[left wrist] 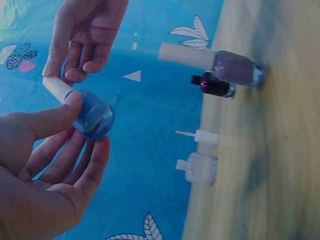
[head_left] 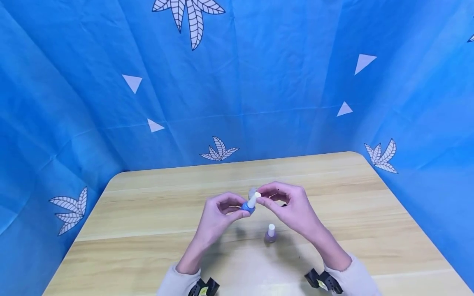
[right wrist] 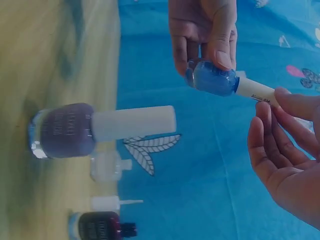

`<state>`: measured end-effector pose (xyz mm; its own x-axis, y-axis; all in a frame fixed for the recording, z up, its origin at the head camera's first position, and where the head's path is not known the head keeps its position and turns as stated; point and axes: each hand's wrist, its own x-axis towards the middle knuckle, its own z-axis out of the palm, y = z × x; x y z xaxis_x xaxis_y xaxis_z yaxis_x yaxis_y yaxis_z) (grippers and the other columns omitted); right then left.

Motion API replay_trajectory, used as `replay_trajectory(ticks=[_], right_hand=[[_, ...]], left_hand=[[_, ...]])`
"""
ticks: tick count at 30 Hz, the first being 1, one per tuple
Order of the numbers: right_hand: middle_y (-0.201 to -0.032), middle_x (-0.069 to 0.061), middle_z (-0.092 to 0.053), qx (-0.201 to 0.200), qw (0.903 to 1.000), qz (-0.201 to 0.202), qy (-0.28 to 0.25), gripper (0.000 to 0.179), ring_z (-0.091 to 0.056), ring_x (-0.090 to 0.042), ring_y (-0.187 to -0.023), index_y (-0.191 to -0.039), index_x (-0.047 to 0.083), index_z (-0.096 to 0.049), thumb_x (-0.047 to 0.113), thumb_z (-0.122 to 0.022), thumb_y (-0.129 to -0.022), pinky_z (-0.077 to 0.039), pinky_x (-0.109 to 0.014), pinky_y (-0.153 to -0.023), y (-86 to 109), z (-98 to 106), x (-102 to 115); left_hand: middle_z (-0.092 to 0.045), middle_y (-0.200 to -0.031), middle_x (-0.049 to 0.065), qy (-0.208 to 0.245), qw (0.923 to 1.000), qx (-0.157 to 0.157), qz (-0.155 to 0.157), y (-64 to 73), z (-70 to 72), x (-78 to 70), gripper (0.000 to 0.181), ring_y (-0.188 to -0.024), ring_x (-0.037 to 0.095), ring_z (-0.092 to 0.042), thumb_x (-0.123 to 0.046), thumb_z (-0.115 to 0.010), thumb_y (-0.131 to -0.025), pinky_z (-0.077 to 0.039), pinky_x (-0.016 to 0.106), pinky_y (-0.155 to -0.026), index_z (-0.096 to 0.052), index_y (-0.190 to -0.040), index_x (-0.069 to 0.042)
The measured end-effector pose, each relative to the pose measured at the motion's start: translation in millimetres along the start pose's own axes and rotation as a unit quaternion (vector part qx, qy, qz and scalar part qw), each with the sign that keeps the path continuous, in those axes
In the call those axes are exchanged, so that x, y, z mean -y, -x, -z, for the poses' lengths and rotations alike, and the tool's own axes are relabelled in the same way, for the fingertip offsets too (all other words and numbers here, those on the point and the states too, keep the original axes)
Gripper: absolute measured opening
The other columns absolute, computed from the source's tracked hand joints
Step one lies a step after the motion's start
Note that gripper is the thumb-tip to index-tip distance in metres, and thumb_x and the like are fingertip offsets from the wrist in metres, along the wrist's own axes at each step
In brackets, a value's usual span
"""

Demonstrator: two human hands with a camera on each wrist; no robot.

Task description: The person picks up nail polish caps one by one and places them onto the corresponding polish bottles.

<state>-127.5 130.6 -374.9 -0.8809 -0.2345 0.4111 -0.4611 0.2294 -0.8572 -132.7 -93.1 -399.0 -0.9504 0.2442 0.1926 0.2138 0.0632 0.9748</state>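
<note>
Held up over the wooden table is a blue nail polish bottle [head_left: 247,208], tilted with its white cap [right wrist: 255,91] in place at the neck. My left hand [head_left: 218,214] pinches the glass body between thumb and fingers. The end of the cap is pinched by my right hand [head_left: 292,204], its thumb and forefinger meeting there. Below the two hands, a purple nail polish bottle [head_left: 270,235] with a tall white cap stands upright on the table.
Farther back, an uncapped clear bottle [left wrist: 201,168] stands beside a white brush cap [left wrist: 206,137] with its brush sticking up. A dark red bottle [right wrist: 100,226], also without its cap, is nearby. Blue patterned cloth [head_left: 281,82] hangs behind the table [head_left: 148,222].
</note>
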Motion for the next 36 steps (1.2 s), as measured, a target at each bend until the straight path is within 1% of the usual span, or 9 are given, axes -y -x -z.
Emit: replay_trajectory(ticks=[3, 6, 10, 15, 18, 22, 27, 30, 36], right_hand=[[-0.101, 0.007, -0.076, 0.012, 0.9999, -0.007, 0.004, 0.015, -0.074, -0.015, -0.081, -0.106, 0.016, -0.077, 0.018, -0.080, -0.091, -0.062, -0.030, -0.064, 2.7, -3.6, -4.1], [-0.099, 0.006, -0.076, 0.021, 0.9996, -0.002, 0.018, 0.014, -0.072, -0.014, -0.077, -0.105, 0.016, -0.076, 0.016, -0.080, -0.091, -0.061, -0.029, -0.061, 7.0, -6.2, -10.3], [-0.095, 0.006, -0.074, 0.038, 0.9977, 0.038, 0.040, 0.012, -0.070, -0.012, -0.078, -0.104, 0.013, -0.076, 0.014, -0.079, -0.092, -0.060, -0.026, -0.061, 11.5, -7.2, -18.6], [-0.091, 0.008, -0.073, 0.047, 0.9938, 0.079, 0.062, 0.011, -0.069, -0.010, -0.080, -0.102, 0.014, -0.075, 0.012, -0.079, -0.091, -0.059, -0.025, -0.065, 14.8, -10.3, -27.3], [-0.091, 0.013, -0.072, 0.047, 0.9919, 0.078, 0.088, 0.013, -0.067, -0.008, -0.081, -0.101, 0.017, -0.076, 0.014, -0.081, -0.090, -0.054, -0.025, -0.065, 17.6, -12.3, -30.0], [-0.091, 0.018, -0.070, 0.066, 0.9894, 0.066, 0.111, 0.013, -0.066, -0.004, -0.083, -0.101, 0.021, -0.075, 0.015, -0.080, -0.090, -0.050, -0.026, -0.068, 22.2, -14.8, -33.8], [-0.093, 0.016, -0.071, 0.096, 0.9881, 0.057, 0.106, 0.012, -0.066, -0.006, -0.086, -0.101, 0.018, -0.075, 0.013, -0.079, -0.091, -0.058, -0.032, -0.077, 26.5, -14.7, -40.8], [-0.095, 0.016, -0.072, 0.113, 0.9857, 0.057, 0.111, 0.011, -0.065, -0.007, -0.088, -0.101, 0.019, -0.074, 0.015, -0.078, -0.092, -0.059, -0.036, -0.079, 28.8, -14.1, -44.5], [-0.093, 0.017, -0.070, 0.138, 0.9837, 0.048, 0.106, 0.013, -0.066, -0.008, -0.088, -0.101, 0.021, -0.073, 0.013, -0.078, -0.092, -0.059, -0.036, -0.081, 30.7, -14.6, -45.2]], left_hand=[[-0.074, -0.101, 0.012, 0.005, 1.0000, 0.008, 0.003, 2.8, 0.7, 7.5, 0.023, -0.094, 0.026, -0.073, 0.002, -0.086, -0.080, -0.061, 0.036, -0.091, -0.075, -0.100, -0.001], [-0.073, -0.101, 0.014, -0.001, 0.9996, 0.022, 0.017, 5.2, 0.3, 14.8, 0.024, -0.094, 0.026, -0.073, 0.002, -0.086, -0.079, -0.062, 0.035, -0.090, -0.075, -0.100, 0.000], [-0.073, -0.100, 0.014, -0.025, 0.9983, 0.041, 0.035, 6.5, -2.7, 22.2, 0.022, -0.094, 0.027, -0.073, 0.002, -0.086, -0.079, -0.062, 0.032, -0.086, -0.074, -0.097, 0.001], [-0.074, -0.097, 0.011, -0.056, 0.9959, 0.064, 0.033, 8.2, -4.9, 30.8, 0.019, -0.091, 0.026, -0.073, 0.001, -0.086, -0.080, -0.063, 0.029, -0.083, -0.074, -0.095, -0.001], [-0.075, -0.095, 0.008, -0.066, 0.9938, 0.084, 0.031, 9.9, -6.4, 37.3, 0.019, -0.088, 0.021, -0.073, -0.001, -0.086, -0.080, -0.063, 0.029, -0.082, -0.074, -0.094, -0.003], [-0.076, -0.094, 0.006, -0.068, 0.9912, 0.107, 0.039, 13.0, -8.4, 46.4, 0.019, -0.085, 0.017, -0.073, 0.000, -0.086, -0.080, -0.064, 0.029, -0.080, -0.075, -0.095, -0.004], [-0.074, -0.094, 0.007, -0.083, 0.9869, 0.128, 0.052, 14.1, -9.6, 51.7, 0.021, -0.084, 0.019, -0.072, 0.003, -0.085, -0.079, -0.063, 0.027, -0.079, -0.074, -0.096, -0.003], [-0.073, -0.094, 0.007, -0.093, 0.9840, 0.140, 0.059, 14.5, -10.2, 52.7, 0.021, -0.085, 0.019, -0.072, 0.006, -0.084, -0.079, -0.063, 0.025, -0.079, -0.074, -0.096, -0.002], [-0.073, -0.091, 0.006, -0.105, 0.9822, 0.141, 0.064, 15.7, -11.2, 55.0, 0.020, -0.082, 0.017, -0.071, 0.007, -0.084, -0.079, -0.062, 0.022, -0.076, -0.074, -0.093, -0.003]])
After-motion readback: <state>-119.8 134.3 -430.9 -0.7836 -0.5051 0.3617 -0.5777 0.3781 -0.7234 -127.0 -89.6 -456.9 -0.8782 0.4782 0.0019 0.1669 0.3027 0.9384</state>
